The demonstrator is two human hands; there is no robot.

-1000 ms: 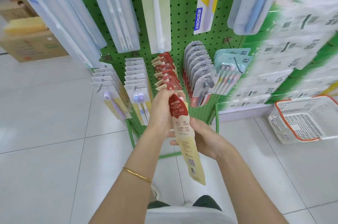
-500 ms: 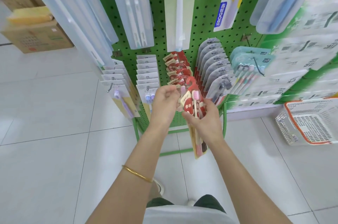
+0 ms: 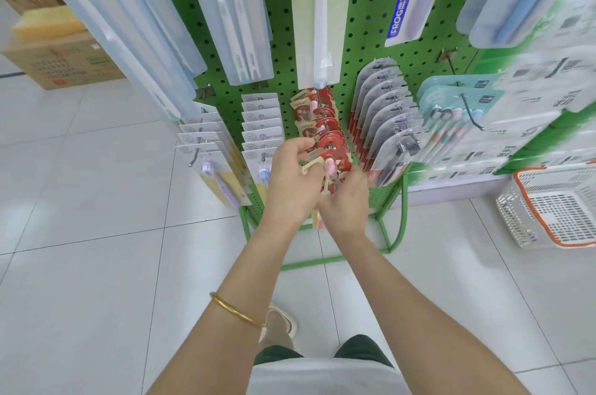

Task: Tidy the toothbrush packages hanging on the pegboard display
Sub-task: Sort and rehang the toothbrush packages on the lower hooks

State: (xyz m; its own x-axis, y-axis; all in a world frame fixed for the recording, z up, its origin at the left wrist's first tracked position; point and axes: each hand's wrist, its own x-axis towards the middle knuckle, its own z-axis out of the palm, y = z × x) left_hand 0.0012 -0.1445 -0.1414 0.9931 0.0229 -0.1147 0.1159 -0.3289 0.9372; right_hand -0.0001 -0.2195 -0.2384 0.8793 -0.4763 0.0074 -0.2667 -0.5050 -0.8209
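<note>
Red-and-cream toothbrush packages (image 3: 324, 126) overlapping on green pegboard (image 3: 364, 39) hook

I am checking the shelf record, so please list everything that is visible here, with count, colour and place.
pegboard: one, green, centre.
red packages: several, red and beige, centre peg, lower row.
front red package: one, in front of that row, held by both hands.
white-card packages: two rows, left of the red ones.
grey blister packages: one row, right of the red ones.
teal packages: a few, further right.
long clear packages: several, upper row.
basket: one, white with orange rim, floor at right.
cardboard boxes: brown, upper left, count unclear.
bangle: one, gold, left wrist.
left hand: pinches the front package's top.
right hand: holds it lower down.
</note>
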